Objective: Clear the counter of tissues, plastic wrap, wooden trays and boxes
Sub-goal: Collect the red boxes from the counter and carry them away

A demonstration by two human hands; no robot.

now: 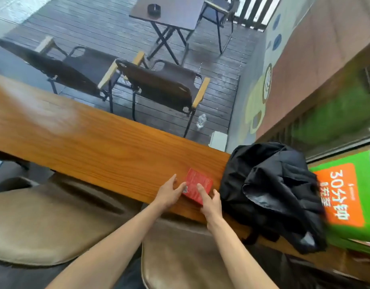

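On the wooden counter [109,142], the left hand [169,193] spreads loose fingers, thumb touching the red box's [197,185] left edge. The right hand [211,202] lays a straight forefinger on it. A black jacket [271,190] lies just beside.

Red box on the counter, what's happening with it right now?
A person has both hands on the red box, which lies flat near the front edge of the wooden counter. The left hand touches its left side and the right hand has fingers on top; it has not been lifted. A black jacket lies just to its right.
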